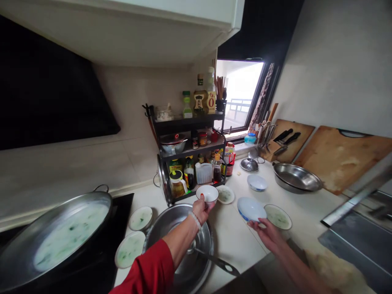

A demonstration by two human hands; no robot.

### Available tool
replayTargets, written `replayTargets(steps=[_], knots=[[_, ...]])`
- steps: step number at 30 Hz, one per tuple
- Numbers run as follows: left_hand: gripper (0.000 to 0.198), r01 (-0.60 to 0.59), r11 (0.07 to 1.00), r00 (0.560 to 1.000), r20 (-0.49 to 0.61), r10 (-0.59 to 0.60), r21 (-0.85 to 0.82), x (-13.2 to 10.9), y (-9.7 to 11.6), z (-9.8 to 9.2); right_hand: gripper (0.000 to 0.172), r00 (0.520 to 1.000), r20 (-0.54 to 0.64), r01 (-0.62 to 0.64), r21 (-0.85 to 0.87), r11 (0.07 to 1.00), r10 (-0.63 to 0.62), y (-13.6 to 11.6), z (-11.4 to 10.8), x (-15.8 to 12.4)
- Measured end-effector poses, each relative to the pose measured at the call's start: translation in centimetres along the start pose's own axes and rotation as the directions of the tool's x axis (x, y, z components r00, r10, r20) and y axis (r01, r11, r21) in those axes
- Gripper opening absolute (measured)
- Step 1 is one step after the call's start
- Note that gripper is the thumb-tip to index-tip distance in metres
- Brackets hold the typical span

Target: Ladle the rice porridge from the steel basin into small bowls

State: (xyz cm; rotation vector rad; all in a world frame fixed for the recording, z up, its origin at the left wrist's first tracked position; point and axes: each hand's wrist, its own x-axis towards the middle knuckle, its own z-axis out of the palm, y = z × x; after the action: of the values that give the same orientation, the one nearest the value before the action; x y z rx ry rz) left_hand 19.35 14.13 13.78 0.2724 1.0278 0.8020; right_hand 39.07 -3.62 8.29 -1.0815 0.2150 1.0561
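Observation:
My left hand (202,208), with a red sleeve and a bead bracelet, is closed on the rim of a small white bowl (207,193) held above the white counter (232,234). My right hand (265,232) grips a white plate with a blue rim (250,209), tilted just over the counter. Beside it lies a shallow dish of pale green-flecked batter (278,216). Below my left forearm sits a large steel basin (180,245) with a ladle (214,261) resting in it.
A wide steel pan of whitish batter (58,237) sits on the black cooktop at left. Filled dishes (140,218) (129,249) (226,194) lie around the basin. A black spice rack (190,155) stands behind. A steel bowl (296,177), small bowl (256,183), lid (249,164), cutting boards (339,157) and knives fill the right.

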Motion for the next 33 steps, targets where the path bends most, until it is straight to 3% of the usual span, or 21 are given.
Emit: replayTargets(steps=[7, 9, 12, 17, 21, 27, 33], knots=[[0.04, -0.127, 0.992, 0.98, -0.156, 0.124, -0.007, 3.5, -1.9, 1.3, 0.013, 0.999, -0.046, 0.017, 0.031, 0.999, -0.016, -0.6, 2.7, 6.6], [0.041, -0.142, 0.99, 0.974, -0.182, 0.138, -0.01, 4.3, -2.1, 1.6, 0.018, 0.999, -0.051, 0.016, 0.036, 0.999, -0.014, -0.8, 3.2, 7.9], [0.043, -0.153, 0.988, 0.964, -0.225, 0.145, -0.017, 5.5, -2.4, 2.3, 0.025, 0.999, -0.045, 0.024, 0.036, 0.999, -0.022, -1.0, 3.7, 9.3], [0.042, -0.157, 0.987, 0.949, -0.28, 0.143, -0.026, 6.9, -3.3, 3.0, 0.017, 0.996, -0.03, 0.085, 0.044, 0.995, -0.083, -1.1, 4.1, 10.9], [0.037, -0.165, 0.986, 0.939, -0.31, 0.147, -0.031, 7.5, -4.4, 3.0, 0.026, 0.992, -0.022, 0.128, 0.053, 0.99, -0.127, -1.2, 3.8, 11.8], [0.037, -0.174, 0.984, 0.916, -0.374, 0.148, -0.037, 8.2, -5.4, 2.6, 0.029, 0.991, 0.035, 0.124, 0.057, 0.991, -0.126, -0.4, 1.6, 9.7], [0.039, -0.182, 0.983, 0.902, -0.401, 0.16, -0.018, 9.2, -5.7, 2.3, 0.031, 0.998, 0.039, 0.051, 0.051, 0.997, -0.053, 1.9, -4.8, 4.0]])
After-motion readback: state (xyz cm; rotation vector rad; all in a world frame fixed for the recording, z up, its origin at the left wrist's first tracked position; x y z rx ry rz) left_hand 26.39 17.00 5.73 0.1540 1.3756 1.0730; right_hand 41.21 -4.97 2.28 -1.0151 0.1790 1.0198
